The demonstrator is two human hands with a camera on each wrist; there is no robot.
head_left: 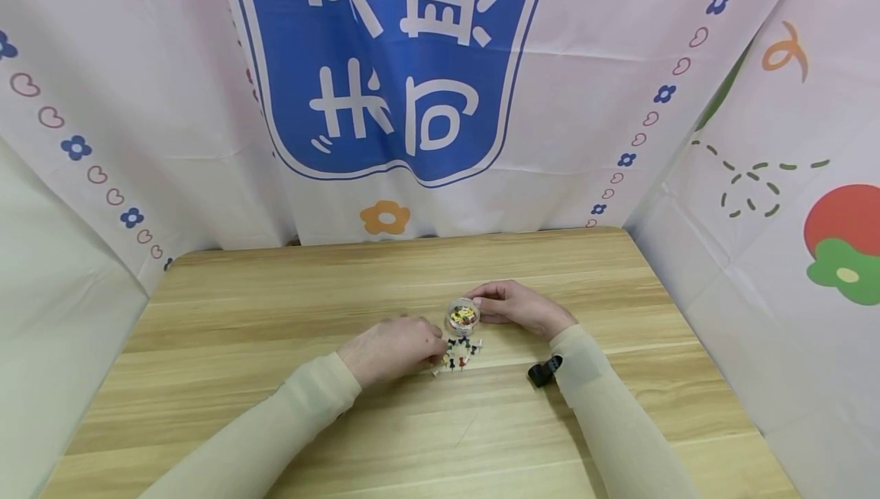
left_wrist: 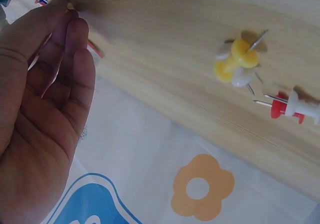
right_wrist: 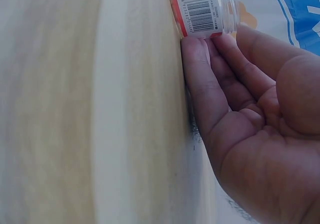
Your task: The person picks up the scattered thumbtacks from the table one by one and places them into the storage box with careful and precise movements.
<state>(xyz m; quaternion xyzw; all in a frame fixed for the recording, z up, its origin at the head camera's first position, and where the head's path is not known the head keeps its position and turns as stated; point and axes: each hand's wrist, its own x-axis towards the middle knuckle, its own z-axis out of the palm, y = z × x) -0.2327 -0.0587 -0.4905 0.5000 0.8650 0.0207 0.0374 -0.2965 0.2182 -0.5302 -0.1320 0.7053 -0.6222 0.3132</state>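
On the near side of the clear plastic tub [head_left: 463,317], two cream sleeves [head_left: 312,392] reach in over the wood-grain table [head_left: 440,442], with a little black gadget [head_left: 545,371] by the right cuff. Closer to the tub there's a rough ring of loose push pins [head_left: 462,363]: red, yellow, white, green and some dark ones. The left hand [head_left: 392,346] is just left of the tub, fingertips down by the ring's left side. Thumb and fingers come together with a speck of yellow at the tips, but I honestly can't tell if it's pinching a pin. The tub itself stands upright on the table, more pins heaped inside, barcode label [right_wrist: 200,13] on its side. Right of it, the right hand [head_left: 519,308] has it held, fingertips against the side and thumb near the rim. Beyond the tub hangs a white curtain [head_left: 571,117] with an orange flower [head_left: 371,218] and a big blue panel [head_left: 395,56].
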